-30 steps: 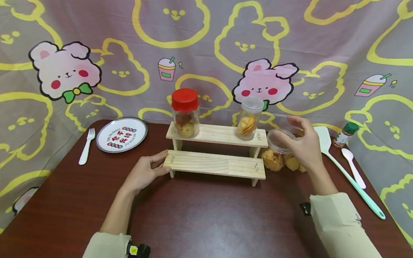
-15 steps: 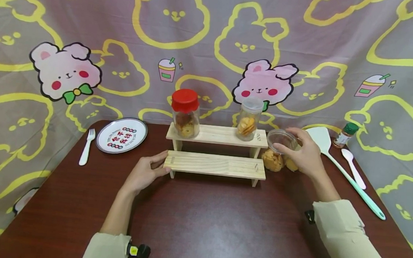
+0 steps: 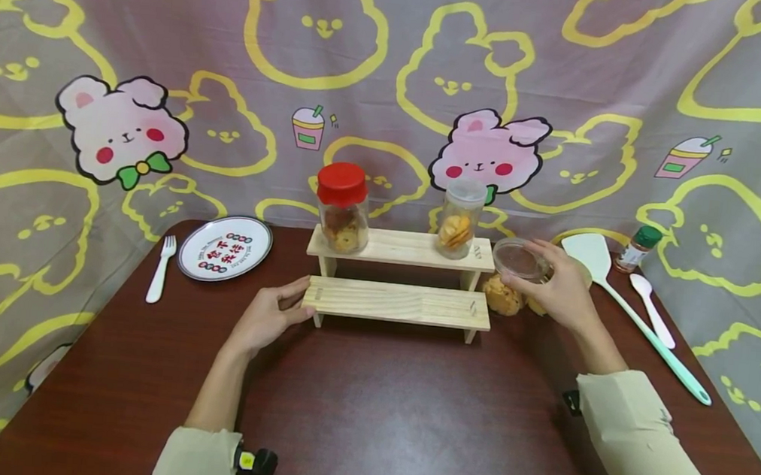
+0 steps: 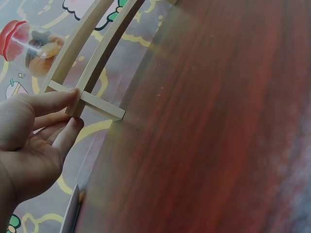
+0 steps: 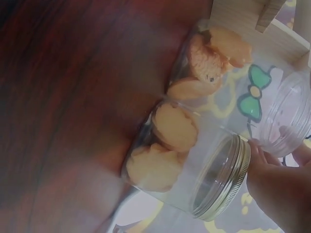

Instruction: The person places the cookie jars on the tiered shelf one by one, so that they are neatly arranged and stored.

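Note:
My left hand (image 3: 267,322) pinches the left end of the lower tier of a two-step wooden rack (image 3: 398,303); in the left wrist view, thumb and fingers (image 4: 74,127) meet at the plank's end. To the right of the rack, my right hand (image 3: 564,290) holds a clear-lidded cookie jar (image 3: 517,258) by its top, thumb on the near side and fingers on the far side. Close beside it stands a second cookie jar with a gold lid (image 5: 228,179), mostly hidden by the hand in the head view. Cookies (image 5: 209,63) lie low inside the held jar.
On the upper tier stand a red-lidded jar (image 3: 342,208) and a slim clear jar (image 3: 460,220) of cookies. A plate (image 3: 225,249) and fork (image 3: 162,270) lie left. A spatula (image 3: 638,320), spoon (image 3: 651,310) and green-capped spice bottle (image 3: 638,249) are right.
My right hand has come down onto the clear-lidded jar, and its thumb and fingers now close round the top. My left hand keeps its place on the rack.

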The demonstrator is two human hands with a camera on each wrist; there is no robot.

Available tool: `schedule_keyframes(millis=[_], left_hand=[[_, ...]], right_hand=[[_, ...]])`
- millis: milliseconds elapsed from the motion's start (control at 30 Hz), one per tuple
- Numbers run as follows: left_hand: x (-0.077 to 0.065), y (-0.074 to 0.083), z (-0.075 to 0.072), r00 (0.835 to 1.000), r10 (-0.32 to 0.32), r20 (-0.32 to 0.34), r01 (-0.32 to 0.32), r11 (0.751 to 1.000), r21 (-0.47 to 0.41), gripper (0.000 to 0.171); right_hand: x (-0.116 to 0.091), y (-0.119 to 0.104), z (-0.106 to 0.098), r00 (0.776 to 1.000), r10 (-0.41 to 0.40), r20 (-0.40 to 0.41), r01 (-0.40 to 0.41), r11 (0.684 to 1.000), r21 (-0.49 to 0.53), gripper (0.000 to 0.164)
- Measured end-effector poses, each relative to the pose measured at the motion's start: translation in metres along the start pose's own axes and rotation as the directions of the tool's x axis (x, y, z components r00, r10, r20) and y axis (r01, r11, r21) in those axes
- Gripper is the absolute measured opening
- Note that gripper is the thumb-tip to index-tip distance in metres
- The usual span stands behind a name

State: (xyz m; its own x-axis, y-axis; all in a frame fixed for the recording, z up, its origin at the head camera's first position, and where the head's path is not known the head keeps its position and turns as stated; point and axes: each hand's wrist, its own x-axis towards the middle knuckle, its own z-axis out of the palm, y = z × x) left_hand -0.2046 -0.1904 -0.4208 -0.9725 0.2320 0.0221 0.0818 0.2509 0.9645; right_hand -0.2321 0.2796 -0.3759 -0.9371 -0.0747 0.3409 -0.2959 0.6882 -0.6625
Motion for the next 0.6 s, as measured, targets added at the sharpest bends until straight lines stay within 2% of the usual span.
schedule_keyframes(millis=[400,600], left_hand=[[0.0010,0.0001,-0.0004,1.000,0.010,0.003,-0.010,1.000,0.004,0.061],[0.0007,0.0005,0.0006,1.000,0.010,-0.002,-0.010,1.000,-0.002,0.061]], right_hand=[[-0.0035,0.0031,0.0026,0.995,-0.044,-0.095,0.046,0.999,0.013,0.068],[-0.0096,0.0024,0.0004,0.989,-0.025,-0.146,0.033,0.998,0.051,0.061]])
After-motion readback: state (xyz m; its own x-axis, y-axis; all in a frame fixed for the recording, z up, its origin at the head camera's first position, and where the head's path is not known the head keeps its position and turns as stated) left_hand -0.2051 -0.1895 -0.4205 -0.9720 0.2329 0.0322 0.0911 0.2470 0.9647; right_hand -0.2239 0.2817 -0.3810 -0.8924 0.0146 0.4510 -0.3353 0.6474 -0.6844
